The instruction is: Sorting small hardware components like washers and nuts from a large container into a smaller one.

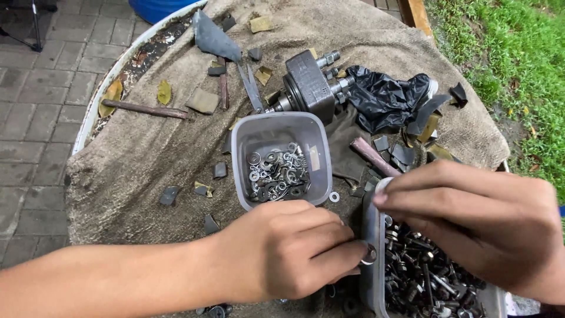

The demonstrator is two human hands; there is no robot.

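Left hand (282,250), lower centre: fingertips pinched on a small washer (369,254) at the rim of the bolt tub (372,235). Right hand (471,218), lower right: fingers narrow over that tub; whether it holds anything, cannot tell. Washer looks light, stiff, slippery; best gripped by its edges. Washer tub (281,121) at centre.

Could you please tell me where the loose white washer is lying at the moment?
In the head view, the white washer lies on the brown cloth, just off the near right corner of the washer tub, beyond the left hand.
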